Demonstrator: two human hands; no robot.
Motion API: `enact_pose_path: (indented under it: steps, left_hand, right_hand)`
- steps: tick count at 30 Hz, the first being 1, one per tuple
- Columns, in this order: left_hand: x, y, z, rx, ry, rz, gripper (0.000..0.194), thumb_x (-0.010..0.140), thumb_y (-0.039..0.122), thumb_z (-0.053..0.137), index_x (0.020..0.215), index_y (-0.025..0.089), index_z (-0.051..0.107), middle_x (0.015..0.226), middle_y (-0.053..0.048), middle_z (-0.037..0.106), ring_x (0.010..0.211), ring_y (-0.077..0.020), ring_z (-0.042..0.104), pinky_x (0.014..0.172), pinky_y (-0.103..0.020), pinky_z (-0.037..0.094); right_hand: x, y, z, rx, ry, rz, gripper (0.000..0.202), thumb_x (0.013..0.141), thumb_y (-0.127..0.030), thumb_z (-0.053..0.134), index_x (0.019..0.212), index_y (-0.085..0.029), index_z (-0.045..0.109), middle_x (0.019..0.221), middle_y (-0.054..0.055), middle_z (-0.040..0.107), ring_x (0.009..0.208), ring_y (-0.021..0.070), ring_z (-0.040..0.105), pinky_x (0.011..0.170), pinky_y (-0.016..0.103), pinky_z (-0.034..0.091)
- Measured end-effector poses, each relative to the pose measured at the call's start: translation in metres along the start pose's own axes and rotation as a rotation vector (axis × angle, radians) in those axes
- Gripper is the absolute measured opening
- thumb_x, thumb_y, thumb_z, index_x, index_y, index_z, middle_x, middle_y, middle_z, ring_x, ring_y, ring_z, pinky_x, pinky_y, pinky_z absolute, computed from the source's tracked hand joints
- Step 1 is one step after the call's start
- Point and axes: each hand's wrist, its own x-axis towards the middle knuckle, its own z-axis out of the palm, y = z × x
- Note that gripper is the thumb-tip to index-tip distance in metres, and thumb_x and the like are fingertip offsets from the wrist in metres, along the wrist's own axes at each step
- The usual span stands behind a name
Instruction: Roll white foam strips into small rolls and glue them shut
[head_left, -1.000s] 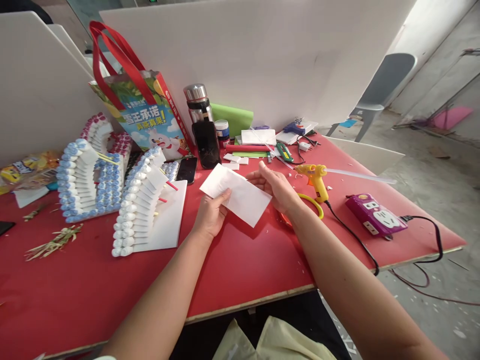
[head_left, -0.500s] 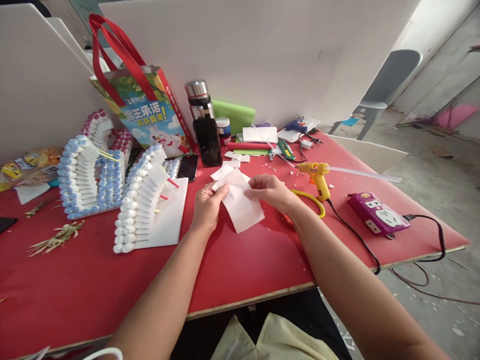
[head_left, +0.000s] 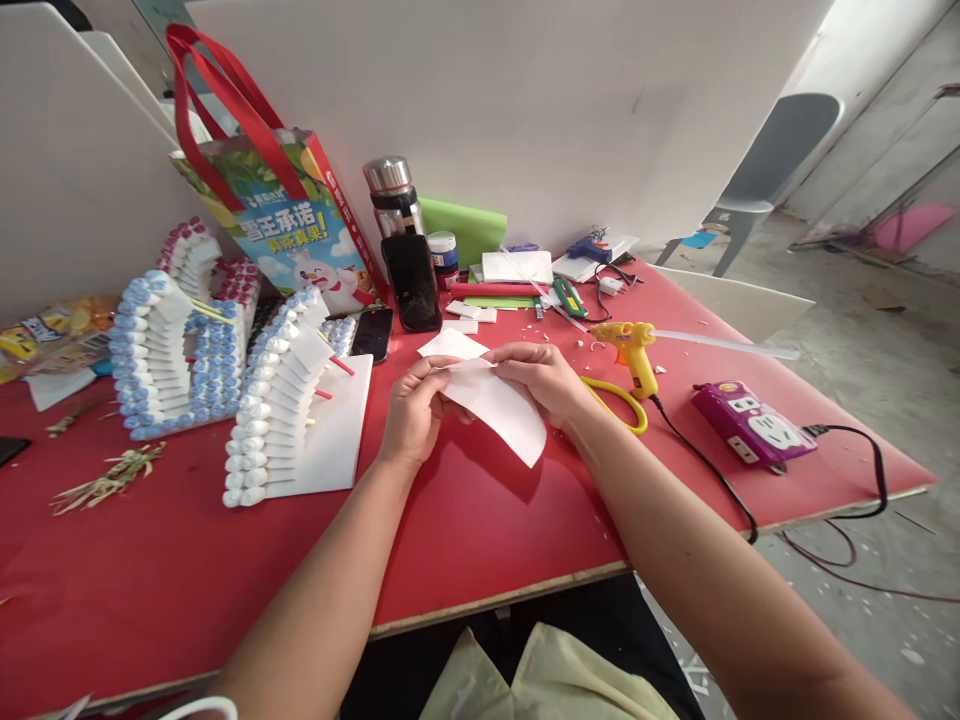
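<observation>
Between both hands a thin white sheet (head_left: 501,405), like paper or tissue, is stretched by its far edge, its loose end drooping toward me on the right. My left hand (head_left: 417,410) pinches its left corner with thumb and fingers. My right hand (head_left: 541,380) pinches the same edge farther right. Just beyond the hands lies another white piece (head_left: 453,344), flat on the table. Left of my left hand stands a curved white model (head_left: 281,410) edged with rolled white tufts on a white board (head_left: 346,430).
The red table (head_left: 480,540) also carries a yellow glue gun (head_left: 636,350) with a glue stick, a purple power socket (head_left: 754,425), a green cutter (head_left: 568,297), phones (head_left: 411,284), a steel flask (head_left: 391,195), a shopping bag (head_left: 292,225) and a blue-white model (head_left: 176,355).
The sheet's far part has been folded or turned down, and its loose end has swung right. My right hand has shifted slightly left, closer to my left hand.
</observation>
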Motion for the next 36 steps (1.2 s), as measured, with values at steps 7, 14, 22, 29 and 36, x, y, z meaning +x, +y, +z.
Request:
enact_pose_path:
  steps: [7, 14, 22, 29, 36]
  left_hand:
    - [0.001, -0.001, -0.004, -0.02, 0.001, 0.022, 0.012, 0.076, 0.021, 0.059, 0.081, 0.016, 0.069, 0.066, -0.001, 0.064, 0.046, -0.0131, 0.06, 0.04, -0.023, 0.049]
    - [0.0, 0.0, -0.003, -0.023, -0.036, -0.003, 0.022, 0.08, 0.037, 0.063, 0.082, 0.015, 0.067, 0.065, -0.004, 0.065, 0.047, -0.0159, 0.061, 0.041, -0.026, 0.05]
    - [0.0, -0.004, -0.005, 0.23, -0.09, 0.052, 0.04, 0.079, 0.031, 0.076, 0.114, 0.017, 0.062, 0.074, -0.002, 0.071, 0.05, -0.0161, 0.066, 0.052, -0.028, 0.056]
    - [0.001, -0.001, -0.008, 0.391, -0.142, 0.046, 0.039, 0.086, 0.038, 0.068, 0.116, 0.013, 0.067, 0.063, -0.002, 0.07, 0.05, -0.0181, 0.067, 0.051, -0.027, 0.054]
    - [0.002, 0.005, -0.011, 0.345, -0.157, 0.024, 0.031, 0.083, 0.034, 0.071, 0.105, 0.012, 0.07, 0.06, -0.002, 0.067, 0.045, -0.0169, 0.064, 0.042, -0.025, 0.049]
  right_hand:
    - [-0.001, 0.003, 0.003, 0.013, -0.062, -0.034, 0.012, 0.071, -0.027, 0.07, 0.079, -0.02, 0.073, 0.061, -0.001, 0.065, 0.051, 0.0143, 0.057, 0.048, 0.025, 0.044]
    - [-0.002, 0.004, 0.001, -0.156, -0.002, -0.131, 0.013, 0.072, -0.022, 0.061, 0.077, -0.018, 0.072, 0.061, -0.001, 0.063, 0.051, 0.0131, 0.055, 0.048, 0.024, 0.041]
    - [0.001, -0.001, -0.003, -0.39, 0.034, -0.151, 0.048, 0.071, -0.039, 0.077, 0.114, -0.021, 0.067, 0.082, 0.001, 0.069, 0.07, 0.0157, 0.062, 0.06, 0.025, 0.047]
    - [0.006, 0.002, -0.011, -0.482, 0.029, -0.025, 0.032, 0.064, -0.036, 0.081, 0.08, -0.017, 0.062, 0.071, 0.001, 0.067, 0.061, 0.0157, 0.06, 0.053, 0.025, 0.047]
    - [0.002, -0.003, -0.011, -0.474, -0.066, -0.004, 0.03, 0.069, -0.034, 0.078, 0.084, -0.02, 0.055, 0.062, -0.003, 0.063, 0.05, 0.0127, 0.057, 0.045, 0.021, 0.04]
